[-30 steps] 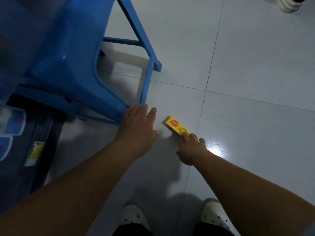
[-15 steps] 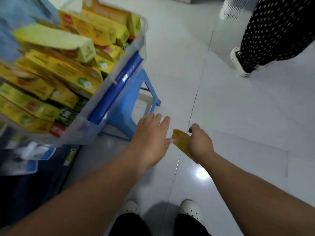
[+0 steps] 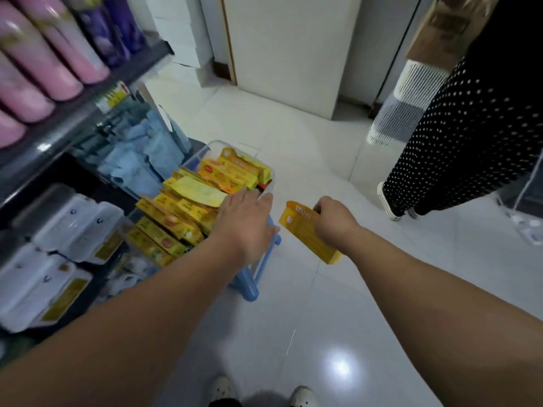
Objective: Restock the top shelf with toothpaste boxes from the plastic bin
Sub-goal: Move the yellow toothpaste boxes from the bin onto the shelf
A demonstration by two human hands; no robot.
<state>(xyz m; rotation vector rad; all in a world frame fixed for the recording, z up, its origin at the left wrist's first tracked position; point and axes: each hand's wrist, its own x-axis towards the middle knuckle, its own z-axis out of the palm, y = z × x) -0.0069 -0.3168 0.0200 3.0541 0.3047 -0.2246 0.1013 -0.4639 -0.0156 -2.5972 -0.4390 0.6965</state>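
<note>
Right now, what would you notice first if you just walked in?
The clear bin in the middle is crammed with yellow toothpaste boxes. Just right of it, the right hand grips one more yellow box in the air. Pink bottles line the shelf at top left.

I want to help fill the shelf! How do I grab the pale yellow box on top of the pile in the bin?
Come down from above and pinch the pale yellow box across its two long edges, near the middle. It lies broad face up on the other boxes in the bin, and nothing covers it, so the top is probably the easiest way in.
</note>
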